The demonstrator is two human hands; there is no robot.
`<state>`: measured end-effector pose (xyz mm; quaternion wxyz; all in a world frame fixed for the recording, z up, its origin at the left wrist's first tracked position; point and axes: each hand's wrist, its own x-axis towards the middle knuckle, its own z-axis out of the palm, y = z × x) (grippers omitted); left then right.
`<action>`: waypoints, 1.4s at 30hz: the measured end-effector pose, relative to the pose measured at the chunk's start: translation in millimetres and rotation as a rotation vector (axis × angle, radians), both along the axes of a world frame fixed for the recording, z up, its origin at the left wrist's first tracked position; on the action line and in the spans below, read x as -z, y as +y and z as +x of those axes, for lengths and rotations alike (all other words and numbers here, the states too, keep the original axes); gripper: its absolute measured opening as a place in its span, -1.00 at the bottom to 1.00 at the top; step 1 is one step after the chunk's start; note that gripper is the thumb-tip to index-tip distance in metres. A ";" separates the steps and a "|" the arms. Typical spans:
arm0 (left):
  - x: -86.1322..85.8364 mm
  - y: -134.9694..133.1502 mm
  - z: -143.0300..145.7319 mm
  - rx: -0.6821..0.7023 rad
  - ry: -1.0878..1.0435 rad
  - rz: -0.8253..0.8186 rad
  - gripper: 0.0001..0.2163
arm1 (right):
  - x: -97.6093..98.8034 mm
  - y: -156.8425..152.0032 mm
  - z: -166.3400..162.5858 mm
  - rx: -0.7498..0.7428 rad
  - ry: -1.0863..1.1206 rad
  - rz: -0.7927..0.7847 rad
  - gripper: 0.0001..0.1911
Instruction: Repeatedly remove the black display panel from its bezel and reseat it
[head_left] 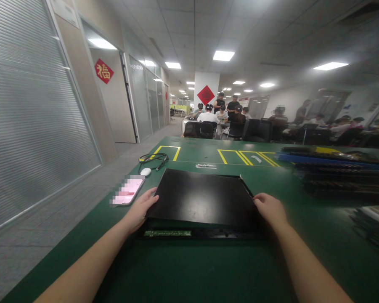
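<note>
The green worktop [183, 269] fills the lower half of your view and runs away from you toward a room of seated and standing people [221, 113], well beyond the black panel. On the worktop's far part, past the panel, yellow outlines [168, 149] mark off boxes.

To the right of the panel, and apart from it, lies a long stack of dark trays [334, 168] with a blue one near the top.

The black panel [205, 195] lies flat and broad straight in front of you, near the middle of the worktop. Its near edge sits just above a low dark base [221, 232], where a strip of green circuit board [167, 232] shows under the panel's near left corner.

Your left hand [140, 210] is on the panel's left edge, fingers closed round that edge with the thumb on top. Your right hand [269, 208] grips the panel's right edge in the same way. Its fingers curl over the side, and their tips are hidden.

A phone [128, 190] with a pink screen lies just left of the panel, close to your left hand. Beyond the panel's far left corner is a coiled black cable [153, 159], with a small white mouse [145, 171] between the cable and the phone. A thin white strip [205, 166] lies just behind the panel's far edge.
</note>
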<state>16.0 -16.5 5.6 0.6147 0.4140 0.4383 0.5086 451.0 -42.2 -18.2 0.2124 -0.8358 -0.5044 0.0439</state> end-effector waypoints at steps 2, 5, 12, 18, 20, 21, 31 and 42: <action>1.1 0.2 -0.5 -0.001 -0.005 0.004 -0.42 | 0.3 0.3 0.2 0.001 -0.004 -0.002 -0.66; 3.0 1.0 -1.5 -0.001 -0.016 0.005 -0.42 | 1.0 0.8 0.9 -0.005 -0.003 0.004 -0.67; 2.9 1.8 -2.4 0.018 -0.014 0.003 -0.40 | 3.0 2.0 3.5 -0.010 0.003 0.006 -0.67; 3.4 1.4 -1.9 0.018 -0.010 0.000 -0.39 | 1.9 1.1 2.1 -0.015 0.009 0.010 -0.67; 4.2 1.6 -2.0 0.016 -0.005 0.004 -0.40 | 1.8 1.2 2.0 -0.015 0.010 0.006 -0.67; 4.6 1.7 -2.1 0.013 -0.005 0.006 -0.40 | 1.8 1.3 2.1 -0.017 0.008 0.004 -0.67; 3.2 1.3 -2.4 0.007 -0.009 0.001 -0.42 | 6.2 2.6 6.2 -0.017 0.019 0.030 -0.68; 0.2 -0.7 -1.6 0.019 -0.011 0.012 -0.38 | 10.3 3.6 9.9 -0.015 0.060 0.074 -0.72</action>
